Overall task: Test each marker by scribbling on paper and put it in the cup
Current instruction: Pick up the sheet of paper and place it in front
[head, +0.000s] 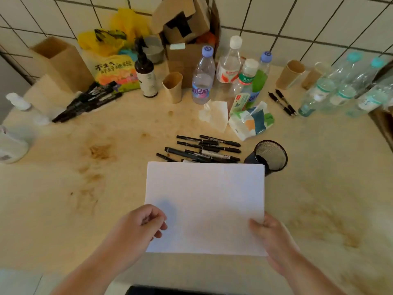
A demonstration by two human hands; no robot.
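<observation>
While our left hand [143,225] and right hand [268,231] pinch the paper [205,206], markers [204,149] lie crosswise just beyond it, beside the cup [269,156].

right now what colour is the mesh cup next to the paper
Black: the mesh cup shows best, and only, in the head view, beside the white paper.
</observation>
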